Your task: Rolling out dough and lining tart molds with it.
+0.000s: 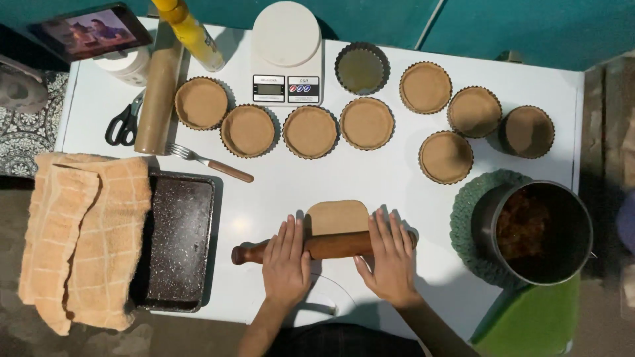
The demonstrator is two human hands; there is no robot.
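Cam setup: one view only, head-worn, looking almost straight down on a white table [397, 185] from above the person's seat/stand at the near edge. Forearms enter from bottom of frame; far edge of table lies at top. Mid distance: whole tabletop fits, w/ floor strips left and right. Slight wide-angle bend at the borders, probably lens. Corners dim, detail there poor. No 2nd view, so no shared area.

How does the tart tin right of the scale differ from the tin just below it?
The upper tin is unlined, its dark metal base bare; the lower tin is lined with tan dough. The upper tin looks slightly smaller. Both are round, fluted and upright on the white table.
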